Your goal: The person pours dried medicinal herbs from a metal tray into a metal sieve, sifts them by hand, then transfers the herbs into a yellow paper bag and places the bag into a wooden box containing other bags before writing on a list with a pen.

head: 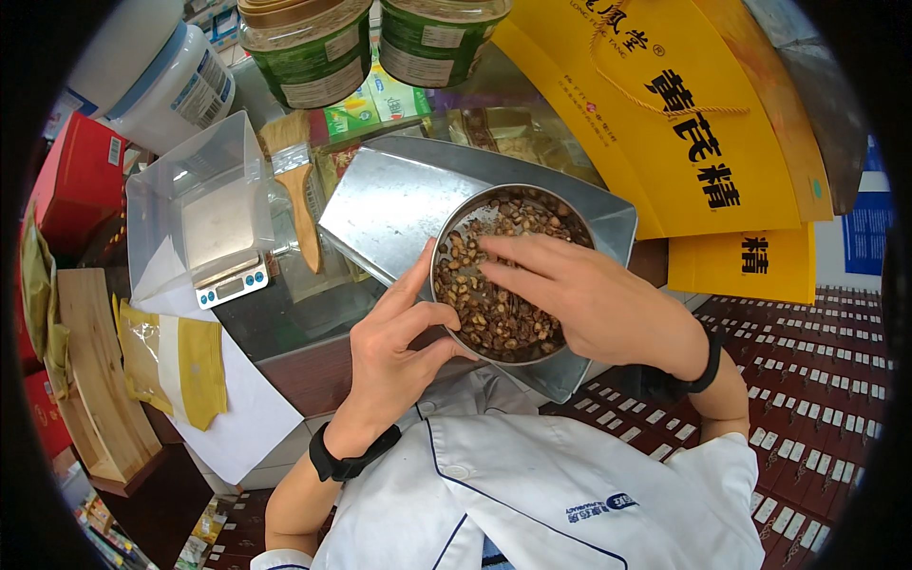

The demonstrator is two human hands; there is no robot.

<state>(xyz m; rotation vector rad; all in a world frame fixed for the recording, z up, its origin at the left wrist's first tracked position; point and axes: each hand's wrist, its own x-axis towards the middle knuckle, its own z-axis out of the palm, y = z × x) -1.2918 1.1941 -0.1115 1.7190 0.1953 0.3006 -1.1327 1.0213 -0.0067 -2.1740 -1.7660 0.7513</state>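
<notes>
A round metal sieve or pan (514,357) holds many small, brown, dried herb pieces (463,291). My left hand (399,342) grips its left rim, the thumb low and the fingers along the outer wall. Over the right side of the sieve reaches my right hand (570,288). Its extended fingers touch the pieces, and I see nothing held in it; its thumb is hidden. Beneath the sieve is a sheet-metal tray (399,192) with raised, angled sides, tilted across the counter edge. Whether the sieve rests on it cannot be told.
A flat brush (303,206) lies left of the tray. Further left are a digital scale (231,285), a clear plastic bin (160,192) and a gold pouch (174,356) on white paper (249,420). Green-labelled tubs (313,57) stand behind; yellow paper bags (641,142) are at right.
</notes>
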